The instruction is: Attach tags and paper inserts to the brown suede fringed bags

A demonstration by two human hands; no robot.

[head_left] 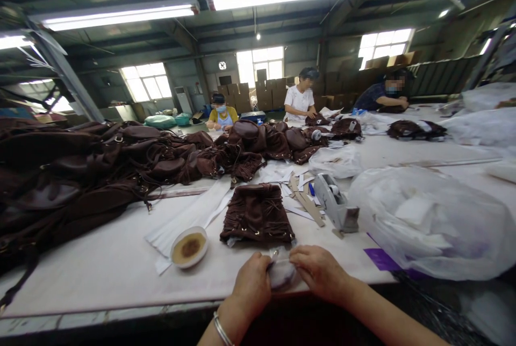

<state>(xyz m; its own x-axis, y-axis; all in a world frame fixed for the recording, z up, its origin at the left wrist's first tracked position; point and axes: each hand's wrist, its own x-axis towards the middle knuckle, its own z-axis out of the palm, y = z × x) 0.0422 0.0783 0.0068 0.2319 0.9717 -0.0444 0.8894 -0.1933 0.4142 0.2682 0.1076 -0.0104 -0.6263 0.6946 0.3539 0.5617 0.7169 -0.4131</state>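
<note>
At the table's front edge, my left hand (253, 280) and my right hand (320, 272) are closed on opposite sides of a small clear plastic bag (282, 274). Something metallic glints at its upper left; what else it contains I cannot make out. A metal bangle is on my left wrist. Just beyond my fingers lies a dark brown fringed bag (258, 211) with small gold-coloured fittings along its near edge. To its left, a white bowl (189, 247) with a yellowish-brown inside stands partly on white paper strips (183, 217).
Dark brown bags (121, 158) are heaped along the left and middle. A tape dispenser (335, 203) stands right, beside card and paper strips (304, 198). A large translucent plastic sack (435, 222) fills the right side. Several people, including one in a white shirt (299, 100), sit across the table.
</note>
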